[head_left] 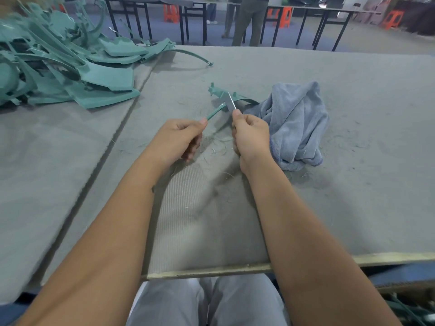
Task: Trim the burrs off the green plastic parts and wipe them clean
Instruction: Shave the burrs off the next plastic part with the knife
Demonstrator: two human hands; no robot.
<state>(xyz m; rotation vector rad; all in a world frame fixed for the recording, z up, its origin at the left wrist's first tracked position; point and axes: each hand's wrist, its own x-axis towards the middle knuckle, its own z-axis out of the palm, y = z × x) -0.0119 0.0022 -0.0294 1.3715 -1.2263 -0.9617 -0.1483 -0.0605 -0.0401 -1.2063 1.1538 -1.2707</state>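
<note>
Grey felt table (306, 208): left hand (179, 137) pinches green part (223, 95); right hand (250, 135) grips blade (231, 102), handle hidden.

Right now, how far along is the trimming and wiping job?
Done: thin green shavings on the grey mat suggest trimming is under way; no finished stack is visible. In hand: the left hand pinches one green part by its thin end while the right hand holds a blade against it. Left: wiping with the grey cloth, lying untouched, and the big pile of green parts.
</note>
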